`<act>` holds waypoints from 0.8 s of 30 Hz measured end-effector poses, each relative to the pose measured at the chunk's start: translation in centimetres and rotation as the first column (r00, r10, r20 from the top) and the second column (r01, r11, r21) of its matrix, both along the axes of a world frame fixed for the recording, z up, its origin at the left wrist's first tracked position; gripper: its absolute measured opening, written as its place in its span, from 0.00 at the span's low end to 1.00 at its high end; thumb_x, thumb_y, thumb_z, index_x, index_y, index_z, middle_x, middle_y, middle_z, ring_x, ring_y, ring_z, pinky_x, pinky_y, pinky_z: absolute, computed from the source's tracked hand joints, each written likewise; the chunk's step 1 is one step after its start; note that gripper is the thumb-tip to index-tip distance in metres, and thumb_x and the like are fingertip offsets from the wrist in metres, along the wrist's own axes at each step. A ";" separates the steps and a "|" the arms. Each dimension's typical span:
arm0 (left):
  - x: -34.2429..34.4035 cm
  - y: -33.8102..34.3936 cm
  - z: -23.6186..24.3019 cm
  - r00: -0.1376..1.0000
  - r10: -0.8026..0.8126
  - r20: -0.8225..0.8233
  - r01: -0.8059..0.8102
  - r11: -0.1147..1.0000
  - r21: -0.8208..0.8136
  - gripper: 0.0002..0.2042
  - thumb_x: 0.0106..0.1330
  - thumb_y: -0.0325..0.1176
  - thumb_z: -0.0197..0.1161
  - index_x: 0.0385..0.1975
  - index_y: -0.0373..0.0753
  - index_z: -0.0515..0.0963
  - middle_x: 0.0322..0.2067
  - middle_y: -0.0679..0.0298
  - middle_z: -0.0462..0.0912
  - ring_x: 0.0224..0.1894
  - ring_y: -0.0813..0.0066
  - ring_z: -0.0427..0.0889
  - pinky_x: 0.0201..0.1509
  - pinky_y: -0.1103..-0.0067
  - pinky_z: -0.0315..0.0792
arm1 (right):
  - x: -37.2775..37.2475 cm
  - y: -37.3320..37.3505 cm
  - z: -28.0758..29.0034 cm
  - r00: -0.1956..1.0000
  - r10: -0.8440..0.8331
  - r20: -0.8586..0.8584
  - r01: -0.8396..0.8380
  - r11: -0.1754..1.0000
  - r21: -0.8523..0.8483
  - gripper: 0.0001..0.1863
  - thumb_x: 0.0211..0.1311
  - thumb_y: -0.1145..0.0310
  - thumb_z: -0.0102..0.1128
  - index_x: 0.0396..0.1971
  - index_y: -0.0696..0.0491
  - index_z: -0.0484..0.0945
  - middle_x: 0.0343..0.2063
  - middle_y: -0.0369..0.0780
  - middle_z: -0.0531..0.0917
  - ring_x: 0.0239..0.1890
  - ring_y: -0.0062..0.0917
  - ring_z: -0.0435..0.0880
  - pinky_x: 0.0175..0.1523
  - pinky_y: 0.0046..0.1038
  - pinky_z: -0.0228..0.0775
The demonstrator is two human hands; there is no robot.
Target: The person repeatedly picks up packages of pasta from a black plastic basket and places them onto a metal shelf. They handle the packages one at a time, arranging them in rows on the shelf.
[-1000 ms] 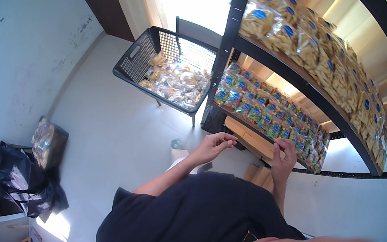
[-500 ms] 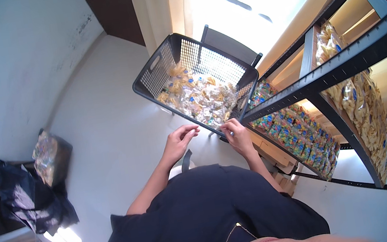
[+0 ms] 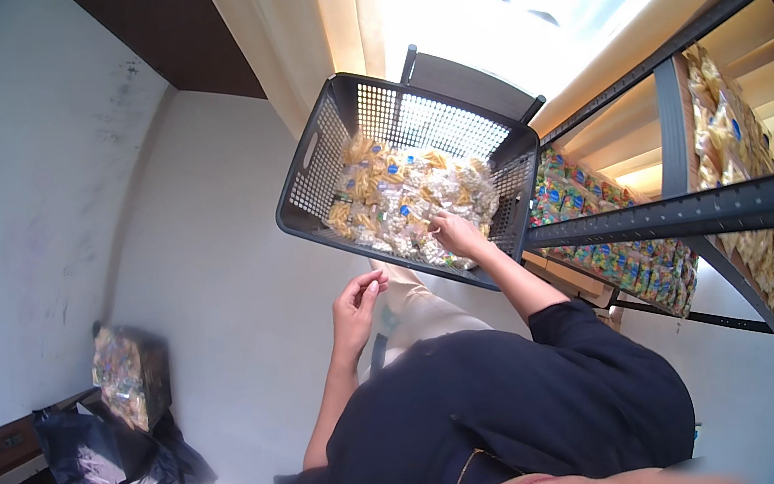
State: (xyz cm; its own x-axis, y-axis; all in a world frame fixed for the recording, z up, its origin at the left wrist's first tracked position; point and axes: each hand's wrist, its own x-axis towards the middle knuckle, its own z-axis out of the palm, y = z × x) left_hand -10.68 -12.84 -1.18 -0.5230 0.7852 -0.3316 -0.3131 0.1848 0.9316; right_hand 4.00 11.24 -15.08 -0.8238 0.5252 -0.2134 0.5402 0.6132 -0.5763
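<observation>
While the left hand (image 3: pixel 359 302) hangs just outside the black perforated basket's (image 3: pixel 344 99) near edge, narrowly parted and visibly bare, the clear snack bags (image 3: pixel 397 179) lie beyond it in the basket, their pile slanting toward the near right corner, where the closer right hand (image 3: pixel 457 233) touches them, fingers curled, grip unclear.

Packets (image 3: pixel 400 194) lie in the basket (image 3: pixel 316 177); a chair (image 3: pixel 469 87) stands behind it, the rack (image 3: pixel 666 216) right, a bag (image 3: pixel 119 467) well left.
</observation>
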 end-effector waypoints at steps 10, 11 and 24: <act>-6.6 3.0 -3.4 0.996 0.090 0.014 -0.085 0.971 -0.224 0.11 0.71 0.26 0.52 0.47 0.28 0.76 0.42 0.55 0.82 0.46 0.70 0.81 0.55 0.77 0.74 | -10.8 8.7 -12.2 0.970 -0.118 0.213 0.136 0.988 -0.075 0.18 0.53 0.70 0.59 0.47 0.51 0.76 0.48 0.49 0.74 0.53 0.45 0.74 0.55 0.42 0.70; -7.1 3.9 -3.9 0.995 0.096 0.018 -0.090 0.971 -0.223 0.11 0.71 0.28 0.52 0.47 0.30 0.76 0.41 0.56 0.82 0.45 0.69 0.81 0.56 0.74 0.73 | -11.6 9.4 -13.4 0.972 -0.125 0.200 0.139 0.989 -0.057 0.20 0.53 0.70 0.59 0.49 0.52 0.74 0.50 0.49 0.73 0.54 0.45 0.72 0.56 0.42 0.69; -10.5 13.8 -12.5 0.982 -0.062 0.179 0.108 0.959 -0.261 0.12 0.71 0.28 0.51 0.49 0.30 0.75 0.43 0.57 0.81 0.46 0.71 0.81 0.55 0.77 0.73 | -17.7 15.0 -18.3 0.904 -0.100 0.415 0.106 0.994 0.009 0.25 0.59 0.66 0.53 0.59 0.49 0.68 0.55 0.42 0.75 0.57 0.37 0.72 0.59 0.40 0.66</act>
